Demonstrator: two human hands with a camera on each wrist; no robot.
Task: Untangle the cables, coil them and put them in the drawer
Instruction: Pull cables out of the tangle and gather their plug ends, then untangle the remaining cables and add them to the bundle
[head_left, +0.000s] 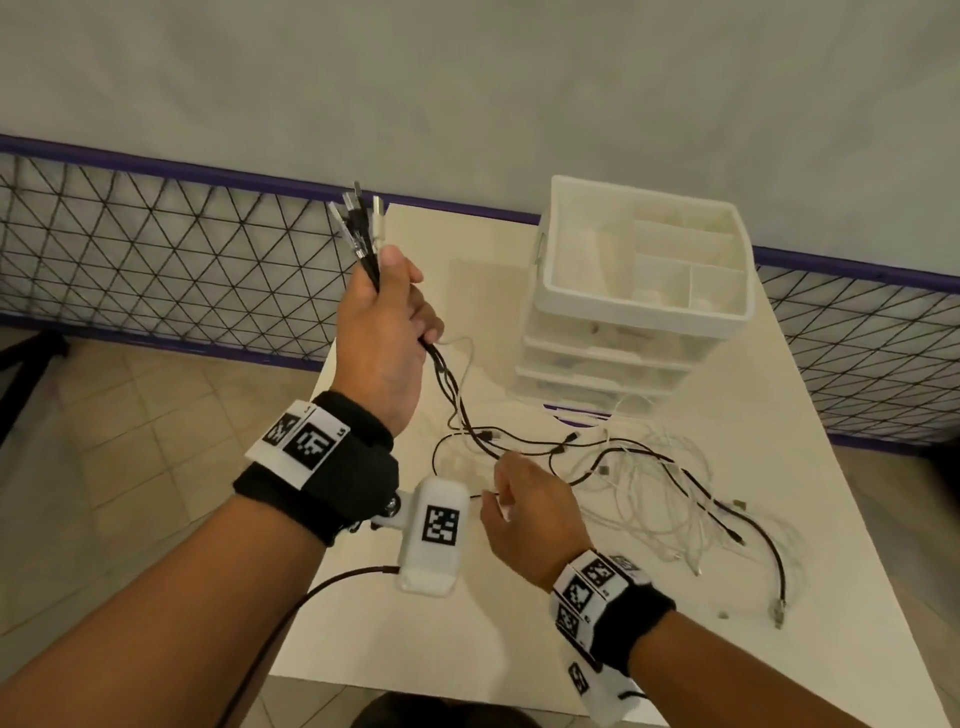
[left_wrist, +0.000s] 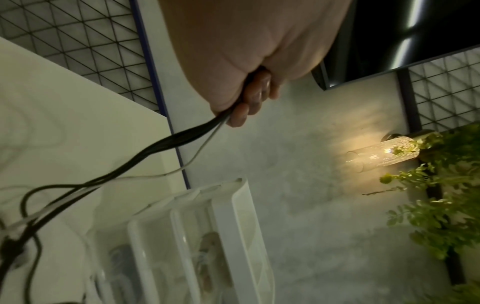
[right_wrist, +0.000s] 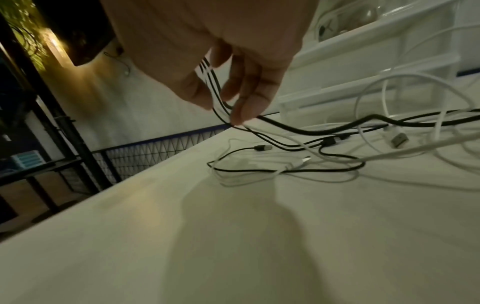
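Both hands, left (head_left: 382, 332) and right (head_left: 530, 512), grip cables (head_left: 363, 234).
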